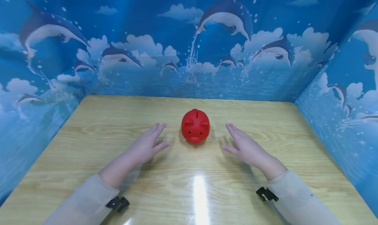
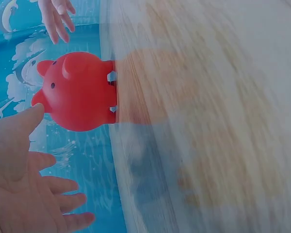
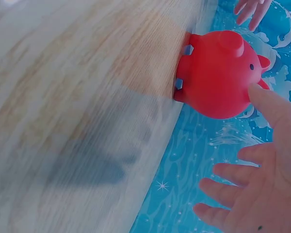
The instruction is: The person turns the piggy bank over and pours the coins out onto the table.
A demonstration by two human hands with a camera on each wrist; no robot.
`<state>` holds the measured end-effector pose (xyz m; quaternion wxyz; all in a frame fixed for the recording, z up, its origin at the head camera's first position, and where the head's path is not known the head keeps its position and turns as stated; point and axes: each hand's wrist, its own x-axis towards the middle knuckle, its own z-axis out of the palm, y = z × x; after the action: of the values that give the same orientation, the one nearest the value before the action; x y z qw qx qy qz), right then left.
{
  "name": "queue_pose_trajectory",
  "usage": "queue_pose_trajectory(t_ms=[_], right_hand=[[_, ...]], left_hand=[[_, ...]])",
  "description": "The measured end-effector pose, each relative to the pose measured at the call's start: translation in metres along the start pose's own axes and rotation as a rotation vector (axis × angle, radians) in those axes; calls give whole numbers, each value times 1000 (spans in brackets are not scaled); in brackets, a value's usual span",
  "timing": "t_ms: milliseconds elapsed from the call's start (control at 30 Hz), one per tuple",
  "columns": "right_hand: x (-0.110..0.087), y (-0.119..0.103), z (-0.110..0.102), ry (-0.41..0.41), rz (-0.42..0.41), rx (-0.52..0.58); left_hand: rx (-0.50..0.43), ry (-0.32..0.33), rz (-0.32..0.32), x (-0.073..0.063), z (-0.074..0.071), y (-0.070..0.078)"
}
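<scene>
A round red piggy bank (image 1: 195,126) with a coin slot on its back stands upright on the wooden table, its snout facing me. To its left my left hand (image 1: 146,146) hovers over the tabletop, fingers straight and thumb apart. My right hand (image 1: 248,148) mirrors it on the other side, also with straight fingers. Neither hand touches the bank in the head view. The left wrist view shows the bank (image 2: 80,92) beyond the left thumb; in the right wrist view the bank (image 3: 220,75) appears beyond the right thumb.
The light wood table (image 1: 141,110) is bounded at the back and sides by a blue curtain (image 1: 165,77) printed with dolphins. A bright light reflection lies on the tabletop in front. Each sleeve cuff carries a small black device (image 1: 118,203).
</scene>
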<state>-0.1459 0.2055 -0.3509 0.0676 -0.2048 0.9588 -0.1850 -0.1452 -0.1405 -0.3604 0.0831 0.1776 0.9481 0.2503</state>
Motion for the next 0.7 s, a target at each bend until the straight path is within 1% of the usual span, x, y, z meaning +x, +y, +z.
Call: queue_pose_trajectory(t_ms=[233, 367, 600, 700], right_hand=[[2, -1, 1, -9, -3, 8], [5, -4, 3, -19, -6, 25], [7, -7, 1, -38, 4, 50], [8, -7, 1, -48, 8, 53]], left_hand=[[-49, -21, 5, 2, 2, 2], [-73, -30, -2, 3, 2, 4], [-115, -46, -27, 10, 2, 6], [-138, -55, -25, 13, 2, 6]])
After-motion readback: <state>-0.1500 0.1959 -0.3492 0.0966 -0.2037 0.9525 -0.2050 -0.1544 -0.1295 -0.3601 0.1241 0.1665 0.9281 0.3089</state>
